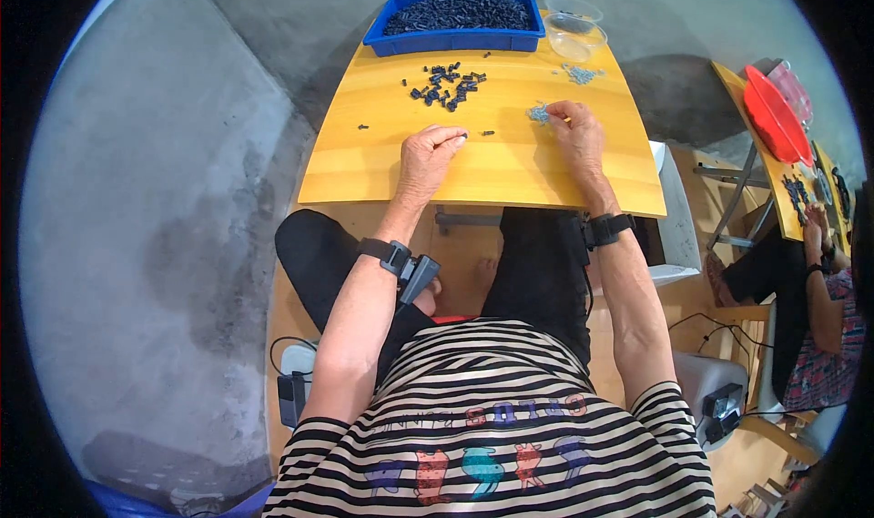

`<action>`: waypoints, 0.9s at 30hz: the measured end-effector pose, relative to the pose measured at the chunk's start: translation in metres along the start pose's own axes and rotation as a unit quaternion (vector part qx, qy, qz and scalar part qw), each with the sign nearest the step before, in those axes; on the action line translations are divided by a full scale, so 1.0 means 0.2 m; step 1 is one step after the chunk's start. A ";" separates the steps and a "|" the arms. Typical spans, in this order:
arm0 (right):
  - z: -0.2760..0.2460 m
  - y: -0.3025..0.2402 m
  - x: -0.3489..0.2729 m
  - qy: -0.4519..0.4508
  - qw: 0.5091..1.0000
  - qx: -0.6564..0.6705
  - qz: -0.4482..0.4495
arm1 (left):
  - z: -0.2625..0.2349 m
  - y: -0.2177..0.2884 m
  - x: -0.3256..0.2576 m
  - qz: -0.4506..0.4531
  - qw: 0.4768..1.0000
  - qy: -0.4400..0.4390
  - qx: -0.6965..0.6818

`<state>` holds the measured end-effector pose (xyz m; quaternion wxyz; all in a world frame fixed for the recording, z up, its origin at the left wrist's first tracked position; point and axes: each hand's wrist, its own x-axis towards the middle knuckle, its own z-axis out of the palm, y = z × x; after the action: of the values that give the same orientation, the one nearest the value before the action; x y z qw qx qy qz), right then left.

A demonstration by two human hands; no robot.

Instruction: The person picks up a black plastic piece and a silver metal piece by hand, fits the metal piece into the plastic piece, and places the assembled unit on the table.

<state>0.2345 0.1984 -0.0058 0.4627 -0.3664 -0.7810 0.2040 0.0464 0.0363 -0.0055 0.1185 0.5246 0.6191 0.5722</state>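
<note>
Both hands [428, 154] [575, 131] pinched, palms down on table [382, 167]

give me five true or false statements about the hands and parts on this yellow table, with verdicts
1. The blue rectangular plastic tray at the table's far edge is full of small dark parts. True.
2. The left hand rests inside the blue tray. False: it is on the yellow wooden table, pinching a small dark part.
3. The right hand has its fingers at a small pile of pale grey parts. True.
4. The clear round plastic tubs stand left of the tray. False: they stand to its right.
5. A scatter of loose dark parts lies on the table in front of the tray. True.
</note>
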 end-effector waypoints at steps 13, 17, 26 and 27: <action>0.05 -0.06 0.05 -0.086 0.988 -0.109 -0.067 | 0.00 0.01 -0.01 -0.016 1.000 -0.009 -0.017; 0.08 -0.09 0.06 -0.096 0.980 -0.153 -0.084 | -0.01 0.01 -0.01 -0.018 1.000 -0.012 -0.018; 0.12 -0.07 0.08 -0.125 0.972 -0.160 -0.116 | -0.01 0.01 -0.01 -0.005 1.000 -0.011 -0.019; 0.13 -0.06 0.08 -0.126 0.972 -0.160 -0.116 | -0.01 0.01 -0.01 -0.006 1.000 -0.010 -0.019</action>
<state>0.2018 0.2030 -0.0014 0.3165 -0.3139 -0.8927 0.0656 0.0465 0.0328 -0.0039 0.1380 0.5241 0.6098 0.5783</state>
